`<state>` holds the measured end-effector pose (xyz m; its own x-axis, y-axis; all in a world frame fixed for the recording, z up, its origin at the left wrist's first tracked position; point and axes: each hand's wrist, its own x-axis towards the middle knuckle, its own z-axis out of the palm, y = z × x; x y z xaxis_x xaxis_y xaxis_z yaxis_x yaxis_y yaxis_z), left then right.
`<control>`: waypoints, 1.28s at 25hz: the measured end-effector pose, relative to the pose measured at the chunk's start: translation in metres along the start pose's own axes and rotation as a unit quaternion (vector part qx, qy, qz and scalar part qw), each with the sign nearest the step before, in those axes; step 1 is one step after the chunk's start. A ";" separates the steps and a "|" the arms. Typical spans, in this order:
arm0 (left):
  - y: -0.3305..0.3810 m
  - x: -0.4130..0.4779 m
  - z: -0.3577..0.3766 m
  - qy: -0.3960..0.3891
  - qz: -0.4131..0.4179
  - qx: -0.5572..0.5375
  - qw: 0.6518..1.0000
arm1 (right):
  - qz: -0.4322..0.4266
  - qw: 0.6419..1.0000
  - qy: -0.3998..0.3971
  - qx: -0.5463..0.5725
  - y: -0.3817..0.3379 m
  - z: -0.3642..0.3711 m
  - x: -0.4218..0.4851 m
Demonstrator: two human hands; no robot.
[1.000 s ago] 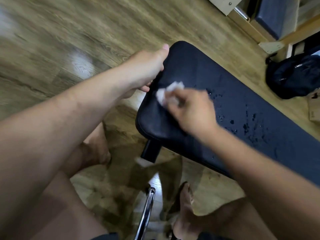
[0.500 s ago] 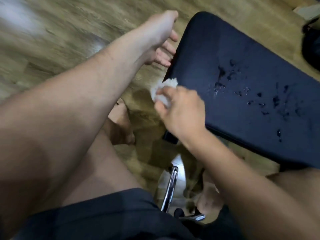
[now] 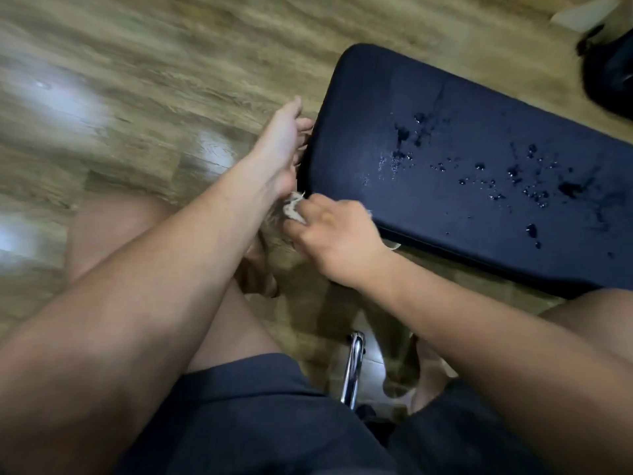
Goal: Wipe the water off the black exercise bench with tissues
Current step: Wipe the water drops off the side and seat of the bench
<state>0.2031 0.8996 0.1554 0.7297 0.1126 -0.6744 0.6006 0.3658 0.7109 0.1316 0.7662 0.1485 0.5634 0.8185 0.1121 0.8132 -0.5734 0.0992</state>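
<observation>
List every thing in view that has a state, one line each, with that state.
black exercise bench: wet, near end looks dry
water drops: scattered over the middle of the pad, not wiped
tissue: crumpled, pinched in the right hand at the bench's near corner
right hand: closed on the tissue
left hand: empty, fingers loosely curled beside the bench's end edge
dark bag: on the floor, blurred
</observation>
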 end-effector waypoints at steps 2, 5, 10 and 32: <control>0.002 0.003 -0.006 -0.001 -0.017 0.007 1.000 | -0.047 0.998 -0.030 -0.041 0.010 0.010 0.011; 0.000 0.010 0.001 0.006 -0.010 0.017 1.000 | -0.025 0.996 -0.072 -0.035 0.049 0.002 -0.041; -0.009 0.011 0.029 0.033 0.006 0.010 0.999 | 0.047 0.989 -0.138 -0.009 0.089 -0.030 -0.108; -0.035 0.030 0.035 0.218 0.168 0.318 0.907 | 0.305 0.926 -0.087 0.205 0.107 0.000 -0.007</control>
<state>0.2152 0.8574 0.1175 0.7916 0.5242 -0.3141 0.5360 -0.3488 0.7688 0.2146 0.6986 0.1587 0.9221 0.3608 -0.1403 0.3033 -0.8985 -0.3173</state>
